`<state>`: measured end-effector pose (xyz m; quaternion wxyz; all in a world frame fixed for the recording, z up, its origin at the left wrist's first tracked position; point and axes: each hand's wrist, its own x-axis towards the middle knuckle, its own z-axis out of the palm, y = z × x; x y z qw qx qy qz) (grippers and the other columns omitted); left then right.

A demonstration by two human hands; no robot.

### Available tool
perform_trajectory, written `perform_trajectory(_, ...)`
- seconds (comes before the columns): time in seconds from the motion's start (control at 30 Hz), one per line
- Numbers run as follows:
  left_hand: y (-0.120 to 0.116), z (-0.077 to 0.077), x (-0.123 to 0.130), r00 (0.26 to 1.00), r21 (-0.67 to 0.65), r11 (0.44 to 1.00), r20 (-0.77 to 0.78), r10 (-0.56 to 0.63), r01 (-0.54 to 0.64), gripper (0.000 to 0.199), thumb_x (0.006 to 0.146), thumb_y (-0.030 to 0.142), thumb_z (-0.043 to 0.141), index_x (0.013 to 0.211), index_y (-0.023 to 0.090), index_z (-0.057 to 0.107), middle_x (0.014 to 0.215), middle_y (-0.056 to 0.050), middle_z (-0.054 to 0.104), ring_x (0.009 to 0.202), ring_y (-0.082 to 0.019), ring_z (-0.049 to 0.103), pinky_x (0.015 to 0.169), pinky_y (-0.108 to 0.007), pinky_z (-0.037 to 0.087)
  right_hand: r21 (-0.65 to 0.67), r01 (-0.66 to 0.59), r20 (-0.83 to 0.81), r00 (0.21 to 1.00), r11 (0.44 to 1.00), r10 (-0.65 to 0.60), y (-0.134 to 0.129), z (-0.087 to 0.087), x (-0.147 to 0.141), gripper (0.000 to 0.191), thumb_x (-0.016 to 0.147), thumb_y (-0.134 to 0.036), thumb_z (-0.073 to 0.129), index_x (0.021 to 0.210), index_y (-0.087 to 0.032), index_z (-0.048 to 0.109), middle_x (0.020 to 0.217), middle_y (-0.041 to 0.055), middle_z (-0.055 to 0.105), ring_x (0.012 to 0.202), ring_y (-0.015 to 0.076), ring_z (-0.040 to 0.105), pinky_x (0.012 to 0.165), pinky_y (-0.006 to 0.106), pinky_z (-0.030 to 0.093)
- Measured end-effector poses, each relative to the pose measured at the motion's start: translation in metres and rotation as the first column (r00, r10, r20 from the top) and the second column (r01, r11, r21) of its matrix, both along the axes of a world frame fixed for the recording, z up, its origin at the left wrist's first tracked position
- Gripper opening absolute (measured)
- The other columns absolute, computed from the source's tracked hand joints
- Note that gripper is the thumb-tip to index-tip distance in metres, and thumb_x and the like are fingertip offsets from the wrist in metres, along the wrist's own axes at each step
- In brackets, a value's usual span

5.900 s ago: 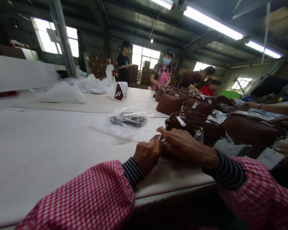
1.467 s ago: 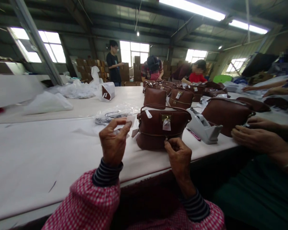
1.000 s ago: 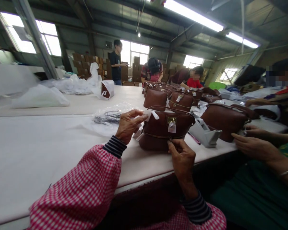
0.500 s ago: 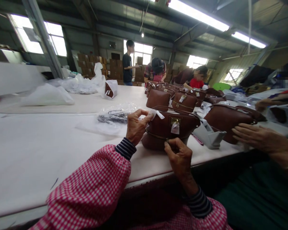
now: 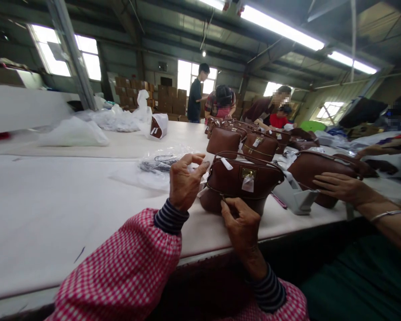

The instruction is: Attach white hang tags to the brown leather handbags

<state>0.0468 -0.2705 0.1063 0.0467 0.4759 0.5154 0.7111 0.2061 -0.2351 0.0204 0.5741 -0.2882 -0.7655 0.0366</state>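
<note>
In the head view, the bag (image 5: 230,182) stands upright on the worktop (image 5: 120,223), long axis running left to right before you. Your right hand (image 5: 242,222), the nearer, has its grip pinched on the zip pull (image 5: 223,198); your left hand (image 5: 187,180) pinches a slip (image 5: 207,159) (beside the bag's upper left corner).

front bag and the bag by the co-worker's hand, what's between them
In the head view, a tape dispenser and a thin pink tool lie between them.
</note>
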Motion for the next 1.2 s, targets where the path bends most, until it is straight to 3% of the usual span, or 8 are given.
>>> perform_trajectory(0.07,-0.021,-0.009,0.007,0.996,-0.103,0.991,0.014,0.085,-0.083,0.014,0.081,0.032,0.07,0.076,0.02,0.07,0.085,0.0,0.075,0.072,-0.015,0.064,0.072,-0.027,0.047,-0.012,-0.016,-0.013,1.0,1.0,0.015,-0.003,0.0,0.001,0.012,0.093,-0.018,0.061,0.083,-0.018,0.067,0.074,0.0018,0.068,0.066,0.0146,0.064,0.064,0.026,0.048)
perform_trajectory(0.1,-0.03,-0.017,0.011,0.997,-0.184,0.981,0.028,0.072,-0.066,0.016,0.082,0.034,0.069,0.076,0.02,0.069,0.075,0.002,0.072,0.066,-0.014,0.06,0.067,-0.027,0.045,-0.028,-0.026,-0.025,0.999,0.999,0.025,-0.005,0.001,0.001,0.011,0.093,-0.018,0.061,0.084,-0.018,0.067,0.074,0.0021,0.069,0.066,0.0147,0.064,0.064,0.026,0.049)
perform_trajectory(0.23,-0.044,-0.051,0.028,0.988,-0.336,0.94,0.151,-0.014,0.065,0.017,0.082,0.033,0.068,0.072,0.019,0.069,0.07,0.002,0.07,0.069,-0.015,0.061,0.071,-0.027,0.045,-0.052,-0.034,-0.079,0.996,0.998,0.03,-0.011,0.004,0.0,0.008,0.093,-0.017,0.063,0.087,-0.016,0.069,0.076,0.0024,0.069,0.067,0.0142,0.065,0.066,0.026,0.05)
perform_trajectory(0.33,-0.036,-0.062,0.037,0.981,-0.376,0.923,0.195,-0.012,0.085,0.015,0.079,0.031,0.069,0.07,0.018,0.07,0.069,0.0,0.071,0.07,-0.016,0.063,0.072,-0.028,0.044,0.021,-0.015,-0.073,0.997,1.0,0.017,-0.012,0.006,0.0,0.006,0.092,-0.014,0.064,0.089,-0.015,0.069,0.078,0.0028,0.069,0.069,0.014,0.065,0.069,0.026,0.051)
perform_trajectory(0.83,-0.027,-0.063,0.049,0.977,-0.367,0.919,0.198,-0.076,0.145,0.018,0.079,0.034,0.071,0.08,0.018,0.079,0.076,-0.003,0.077,0.075,-0.02,0.067,0.074,-0.031,0.049,0.053,-0.114,-0.051,0.992,0.992,0.117,-0.017,0.004,0.001,0.014,0.096,-0.011,0.056,0.098,-0.019,0.068,0.085,0.0055,0.07,0.077,0.0163,0.068,0.072,0.028,0.055)
perform_trajectory(0.97,-0.026,-0.057,0.047,0.954,-0.33,0.921,0.277,-0.117,0.209,0.018,0.08,0.033,0.071,0.083,0.017,0.08,0.075,-0.003,0.075,0.07,-0.016,0.064,0.069,-0.028,0.049,0.037,-0.155,-0.021,0.988,0.987,0.156,-0.015,0.003,0.002,0.014,0.096,-0.01,0.055,0.097,-0.019,0.066,0.085,0.0053,0.067,0.078,0.0164,0.066,0.074,0.028,0.054)
perform_trajectory(1.1,-0.026,-0.052,0.04,0.874,-0.363,0.854,0.448,-0.191,0.373,0.022,0.077,0.037,0.074,0.084,0.017,0.078,0.064,0.001,0.065,0.042,-0.005,0.039,0.04,-0.021,0.029,0.046,-0.173,0.026,0.985,0.984,0.172,-0.01,0.0,0.002,0.012,0.095,-0.01,0.057,0.095,-0.019,0.065,0.085,0.0058,0.065,0.083,0.0179,0.064,0.076,0.03,0.054)
perform_trajectory(1.2,-0.027,-0.05,0.037,0.83,-0.382,0.813,0.518,-0.206,0.439,0.021,0.077,0.037,0.073,0.084,0.017,0.077,0.058,0.004,0.058,0.039,-0.003,0.029,0.036,-0.02,0.018,0.077,-0.178,0.055,0.983,0.981,0.174,-0.008,0.0,0.003,0.014,0.094,-0.008,0.057,0.098,-0.018,0.065,0.087,0.0067,0.065,0.085,0.0187,0.064,0.078,0.032,0.054)
